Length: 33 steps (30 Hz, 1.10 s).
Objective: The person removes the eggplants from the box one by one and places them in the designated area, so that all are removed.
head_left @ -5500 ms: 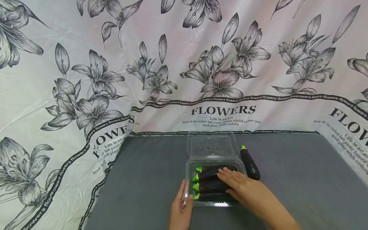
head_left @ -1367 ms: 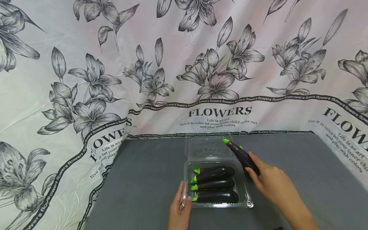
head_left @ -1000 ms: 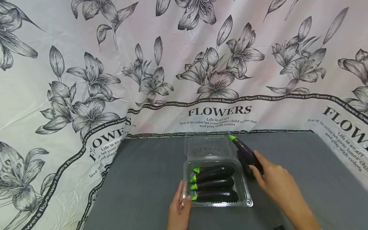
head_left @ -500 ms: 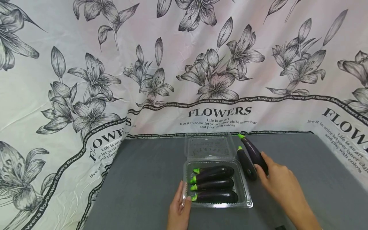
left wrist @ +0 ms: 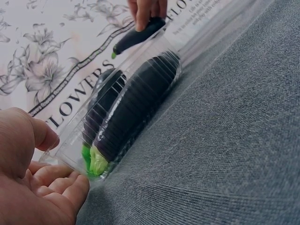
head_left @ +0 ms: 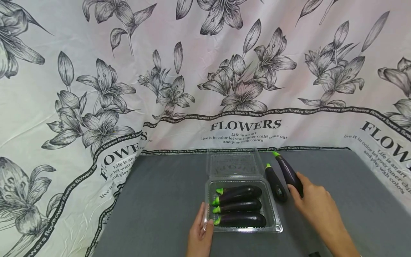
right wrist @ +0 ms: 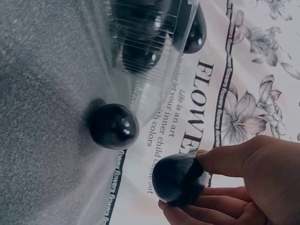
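A clear plastic clamshell box lies with its lid folded back. Inside are several dark purple eggplants side by side, green stems to the left. My left hand grips the box's left wall, thumb at the rim and fingers low outside. In my right hand is another eggplant, pinched at its thick end, stem pointing away. The right wrist view shows this held eggplant raised off the table. Between it and the box, a loose eggplant lies on the cloth.
Grey cloth covers the table. A white curtain printed with flowers and lettering hangs along the back and sides. A small dark object, too cut off to identify, shows at the bottom edge near the right forearm.
Earlier my right hand lay over the boxed eggplants. It then held an eggplant above the loose one and has since carried it rightward, uncovering the loose one. My left hand stays on the box.
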Tool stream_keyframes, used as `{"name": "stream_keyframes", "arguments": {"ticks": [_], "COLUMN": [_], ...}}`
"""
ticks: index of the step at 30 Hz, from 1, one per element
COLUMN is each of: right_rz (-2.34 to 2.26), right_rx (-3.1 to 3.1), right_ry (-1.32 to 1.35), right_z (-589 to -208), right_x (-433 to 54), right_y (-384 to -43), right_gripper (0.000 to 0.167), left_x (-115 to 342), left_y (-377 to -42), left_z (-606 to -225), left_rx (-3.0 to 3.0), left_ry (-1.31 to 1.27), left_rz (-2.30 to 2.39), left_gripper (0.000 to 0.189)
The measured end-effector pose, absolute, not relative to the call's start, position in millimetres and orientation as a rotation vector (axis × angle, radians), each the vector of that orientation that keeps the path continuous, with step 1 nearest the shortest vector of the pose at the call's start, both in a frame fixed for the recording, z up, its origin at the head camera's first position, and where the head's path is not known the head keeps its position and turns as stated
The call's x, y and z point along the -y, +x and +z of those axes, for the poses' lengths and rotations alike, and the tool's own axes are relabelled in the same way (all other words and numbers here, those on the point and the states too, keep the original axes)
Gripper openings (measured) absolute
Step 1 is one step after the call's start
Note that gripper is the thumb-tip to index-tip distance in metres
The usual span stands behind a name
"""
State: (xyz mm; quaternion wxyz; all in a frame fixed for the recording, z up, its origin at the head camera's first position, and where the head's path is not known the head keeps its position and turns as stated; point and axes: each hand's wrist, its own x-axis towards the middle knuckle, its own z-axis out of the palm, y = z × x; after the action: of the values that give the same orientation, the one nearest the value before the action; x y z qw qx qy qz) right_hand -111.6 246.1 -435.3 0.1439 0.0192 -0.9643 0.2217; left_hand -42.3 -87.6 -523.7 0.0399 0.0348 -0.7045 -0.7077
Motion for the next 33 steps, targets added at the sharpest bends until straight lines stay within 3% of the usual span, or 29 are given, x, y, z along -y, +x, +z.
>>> {"name": "stream_keyframes", "arguments": {"ticks": [33], "right_rz": [0.670], "right_rx": [2.879], "right_ry": [-0.002], "right_z": [-462], "right_x": [-268], "right_y": [-126], "right_gripper": [0.054], "left_x": [88], "left_y": [-43], "left_z": [-524], "left_rx": [2.182], "left_ry": [0.119], "left_rz": [-2.171], "left_gripper": [0.066]}}
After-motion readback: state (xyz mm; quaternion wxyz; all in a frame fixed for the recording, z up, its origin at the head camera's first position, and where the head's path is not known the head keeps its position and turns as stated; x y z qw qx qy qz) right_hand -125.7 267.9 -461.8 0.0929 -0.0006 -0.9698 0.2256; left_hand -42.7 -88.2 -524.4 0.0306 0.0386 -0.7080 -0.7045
